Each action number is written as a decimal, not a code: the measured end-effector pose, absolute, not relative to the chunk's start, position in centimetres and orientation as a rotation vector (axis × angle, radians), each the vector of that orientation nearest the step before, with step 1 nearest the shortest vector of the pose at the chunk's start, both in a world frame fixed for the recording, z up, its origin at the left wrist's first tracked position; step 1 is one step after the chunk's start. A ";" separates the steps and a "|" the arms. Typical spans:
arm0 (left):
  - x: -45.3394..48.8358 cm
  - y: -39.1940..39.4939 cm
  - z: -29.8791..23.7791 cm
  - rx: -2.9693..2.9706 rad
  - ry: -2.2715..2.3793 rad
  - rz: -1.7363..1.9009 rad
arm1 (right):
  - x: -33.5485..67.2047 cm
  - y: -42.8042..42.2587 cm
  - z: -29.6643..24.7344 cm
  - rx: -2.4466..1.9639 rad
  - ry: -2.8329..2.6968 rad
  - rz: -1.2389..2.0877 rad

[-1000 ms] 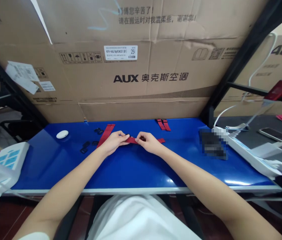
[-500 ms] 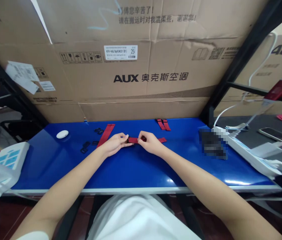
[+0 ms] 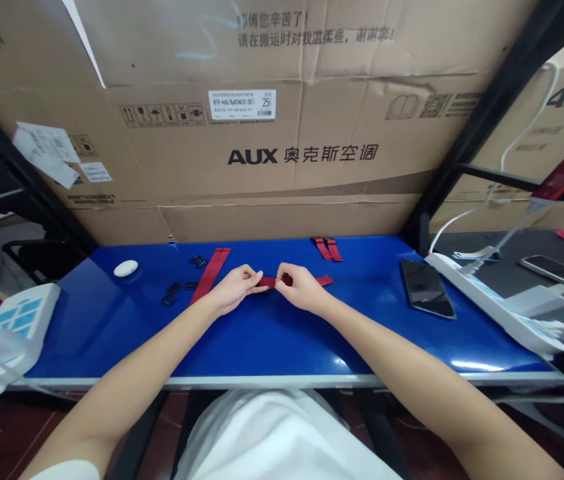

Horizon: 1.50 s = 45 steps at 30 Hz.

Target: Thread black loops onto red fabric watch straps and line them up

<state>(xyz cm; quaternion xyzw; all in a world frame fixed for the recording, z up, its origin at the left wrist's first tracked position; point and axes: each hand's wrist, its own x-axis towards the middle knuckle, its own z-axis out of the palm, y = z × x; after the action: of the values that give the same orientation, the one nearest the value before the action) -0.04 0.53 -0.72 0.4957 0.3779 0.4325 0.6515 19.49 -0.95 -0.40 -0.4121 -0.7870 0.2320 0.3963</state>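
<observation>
A red webbing strap (image 3: 267,283) stretches between my two hands above the blue tabletop. My left hand (image 3: 236,289) pinches its left end. My right hand (image 3: 298,285) grips it further along with thumb and curled fingers, and a tail of the strap sticks out to the right. Fingers hide part of the strap, and any buckle on it is too small to make out. Left of my left hand lies another red strap (image 3: 212,272), with small black buckles (image 3: 171,293) beside it. Two short red straps with black fittings (image 3: 329,249) rest at the back.
A phone (image 3: 427,288) lies at the right, next to a white power strip (image 3: 492,303) with cables. A white round object (image 3: 126,268) and a white keypad device (image 3: 15,333) are at the left. Behind the blue table (image 3: 352,340) stands a large cardboard panel (image 3: 292,180).
My left hand has shifted slightly right, closer to my right hand, and less strap shows between them. My right hand stays almost in place.
</observation>
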 end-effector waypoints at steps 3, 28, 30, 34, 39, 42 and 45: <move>0.1 0.6 -0.7 1.102 0.877 1.004 | 19.5 -0.9 -0.5 -1.046 -1.986 0.613; -0.7 1.3 -0.6 1.029 0.890 1.047 | 20.9 0.4 -1.3 -0.970 -1.880 0.932; -0.8 1.3 -0.6 1.041 0.875 1.017 | 21.0 0.5 -1.3 -0.971 -1.865 0.965; -0.9 1.2 -0.5 1.075 0.846 0.990 | 21.1 0.7 -1.2 -0.976 -1.819 1.046; -0.9 1.2 -0.5 1.081 0.848 0.973 | 21.2 0.5 -0.9 -0.945 -1.831 1.052; -0.8 1.1 -0.6 1.076 0.832 0.946 | 21.2 0.3 -0.8 -0.891 -1.891 1.011; -0.5 1.0 -0.8 1.084 0.827 0.920 | 20.7 0.3 -0.9 -0.860 -1.899 1.020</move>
<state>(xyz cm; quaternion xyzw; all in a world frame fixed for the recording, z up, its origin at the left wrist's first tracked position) -0.51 0.99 -0.75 0.4831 0.3683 0.4100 0.6803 20.73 0.32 -0.90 -0.3399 -0.7503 0.4029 0.3990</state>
